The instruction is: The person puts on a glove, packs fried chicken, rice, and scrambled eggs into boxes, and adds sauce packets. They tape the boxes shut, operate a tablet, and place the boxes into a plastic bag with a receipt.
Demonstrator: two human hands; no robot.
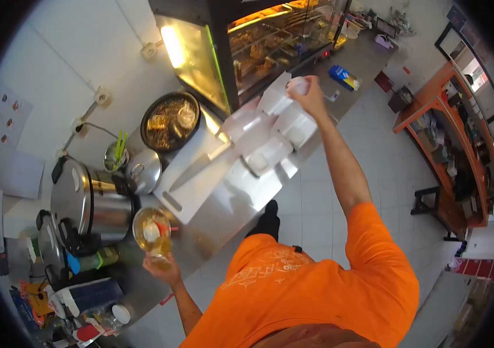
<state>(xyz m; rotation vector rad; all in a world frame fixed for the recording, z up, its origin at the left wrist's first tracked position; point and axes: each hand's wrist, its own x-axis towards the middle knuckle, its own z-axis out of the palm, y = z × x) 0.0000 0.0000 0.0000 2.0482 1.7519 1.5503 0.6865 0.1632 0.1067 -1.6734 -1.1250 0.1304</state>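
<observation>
Item, nearest, at 7 o'clock: left hand (163, 268), fingers wrapped about the lower part of a clear cup (153, 231) of amber drink with something white and something red in it, held just above the edge of the steel surface (223, 216). At 9 o'clock: large steel urn (87, 203); beyond it a small lidded pot (142, 169) and a holder of green straws (118, 151). Centre: white cutting board (192, 191) with a knife (200, 166) lying on it. At 11 o'clock: dark round pan (170, 120) of food. At 1 o'clock: stack of white boxes (270, 136); right hand (312, 97), arm outstretched, curled shut on a small white container (299, 86) above them. Farthest, at 12 o'clock: lit display case (258, 46). Judged step: drink in one hand, packaging fetched with the other. Setting the cup down calls for bare surface; board, knife and boxes crowd it.
</observation>
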